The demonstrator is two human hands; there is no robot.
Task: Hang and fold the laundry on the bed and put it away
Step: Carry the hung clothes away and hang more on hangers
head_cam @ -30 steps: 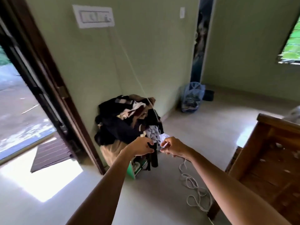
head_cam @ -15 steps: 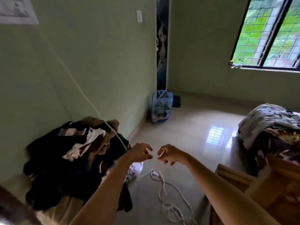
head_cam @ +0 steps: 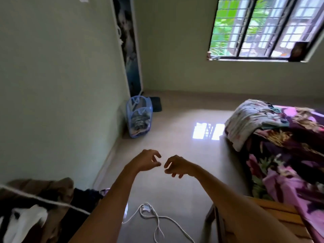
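Floral purple bed (head_cam: pixel 289 172) with pale, crumpled laundry (head_cam: pixel 249 120) at its corner

Purple floral bedspread (head_cam: pixel 287 172), blue mesh hamper (head_cam: pixel 139 116), white cord (head_cam: pixel 157 220), pale green walls (head_cam: pixel 52 85).

looks like a bedroom in someone's home: bed (head_cam: pixel 289 155) with a floral cover and laundry (head_cam: pixel 249 120) heaped on it, blue mesh hamper (head_cam: pixel 139 118) by the green wall, barred window (head_cam: pixel 263 27), clothes pile (head_cam: pixel 40 207) on the tiled floor (head_cam: pixel 175 155)
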